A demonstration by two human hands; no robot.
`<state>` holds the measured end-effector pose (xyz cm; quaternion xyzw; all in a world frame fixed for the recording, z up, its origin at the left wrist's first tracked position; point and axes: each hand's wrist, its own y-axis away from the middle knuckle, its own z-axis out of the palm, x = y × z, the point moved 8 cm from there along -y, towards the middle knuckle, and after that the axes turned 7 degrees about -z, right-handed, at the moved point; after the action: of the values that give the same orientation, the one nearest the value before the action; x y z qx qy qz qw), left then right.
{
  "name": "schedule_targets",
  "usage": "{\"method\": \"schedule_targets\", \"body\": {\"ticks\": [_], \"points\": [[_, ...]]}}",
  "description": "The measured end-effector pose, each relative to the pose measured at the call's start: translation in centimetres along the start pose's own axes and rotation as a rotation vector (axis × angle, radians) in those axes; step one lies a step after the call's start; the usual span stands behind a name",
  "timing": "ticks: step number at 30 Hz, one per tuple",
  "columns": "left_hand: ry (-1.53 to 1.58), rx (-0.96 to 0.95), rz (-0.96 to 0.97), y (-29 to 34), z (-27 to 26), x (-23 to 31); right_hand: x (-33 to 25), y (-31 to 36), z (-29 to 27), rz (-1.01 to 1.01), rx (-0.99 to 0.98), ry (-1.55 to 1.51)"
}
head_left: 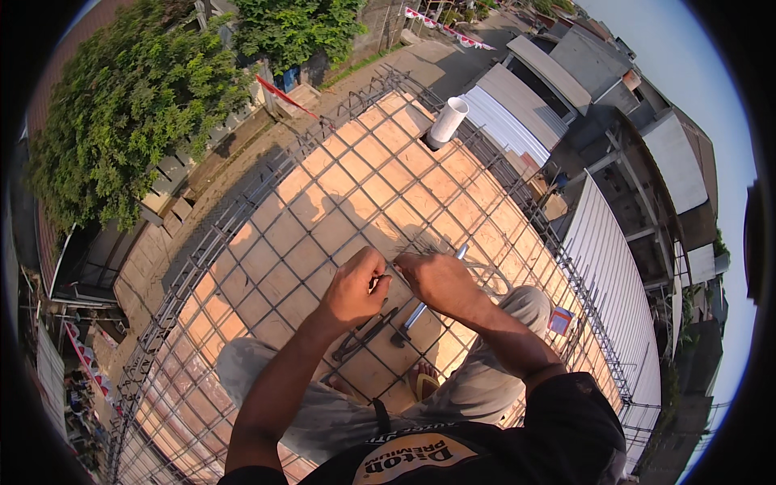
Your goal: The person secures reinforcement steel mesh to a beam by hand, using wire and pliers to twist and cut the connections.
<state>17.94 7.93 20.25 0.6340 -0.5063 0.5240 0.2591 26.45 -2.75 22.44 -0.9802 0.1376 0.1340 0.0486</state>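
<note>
My left hand [354, 286] is closed in a loose fist above a grid of steel rebar [283, 260]. Close to it, my right hand [440, 281] is closed too, its fingertips almost meeting the left hand. Whatever either hand may pinch is too small to make out. Below and between the hands lies a hammer [416, 314] with a silver shaft, partly covered by my right hand. Dark-handled pincers [365, 335] rest on the bars beside it. Loose thin wire [490, 276] is bunched just beyond my right forearm.
Plywood sheets [319, 222] lie under the rebar. A white pipe [449, 120] stands up through the far end. Bar cages [202, 252] edge the deck, with a street [153, 263] far below on the left. A small blue-and-red packet [560, 321] sits by my right knee.
</note>
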Motion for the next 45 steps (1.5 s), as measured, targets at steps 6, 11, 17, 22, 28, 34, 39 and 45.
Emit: {"method": "schedule_targets", "body": {"ticks": [6, 11, 17, 22, 28, 34, 39, 45], "points": [[-0.130, -0.207, 0.048, 1.0, 2.3, 0.0, 0.6, 1.2, 1.0, -0.076, -0.262, -0.141], [-0.244, -0.157, 0.261, 2.0, 3.0, 1.4, -0.4, 2.0, 3.2, -0.257, -0.567, -0.368], [-0.207, -0.146, 0.198, 1.5, 1.8, 2.3, -0.4, 1.5, 1.9, -0.258, -0.714, -0.770], [-0.015, -0.140, 0.003, 0.4, 1.0, -0.8, -0.1, 0.5, -0.1, -0.155, -0.399, -0.691], [0.204, -0.229, -0.296, 0.8, 2.2, -4.7, -0.2, -0.2, -3.1, -0.315, 0.148, -0.261], [0.715, -0.178, -0.476, 0.9, 2.1, -4.0, -0.6, 0.3, -3.6, -0.227, 0.416, -0.080], [0.232, 0.041, -0.256, 0.6, 0.7, -4.3, 0.0, -0.2, 0.0, -0.078, 0.220, 0.003], [-0.227, -0.018, -0.055, 0.4, 1.1, -1.9, 0.8, 0.3, 3.3, -0.010, -0.230, 0.057]]}}
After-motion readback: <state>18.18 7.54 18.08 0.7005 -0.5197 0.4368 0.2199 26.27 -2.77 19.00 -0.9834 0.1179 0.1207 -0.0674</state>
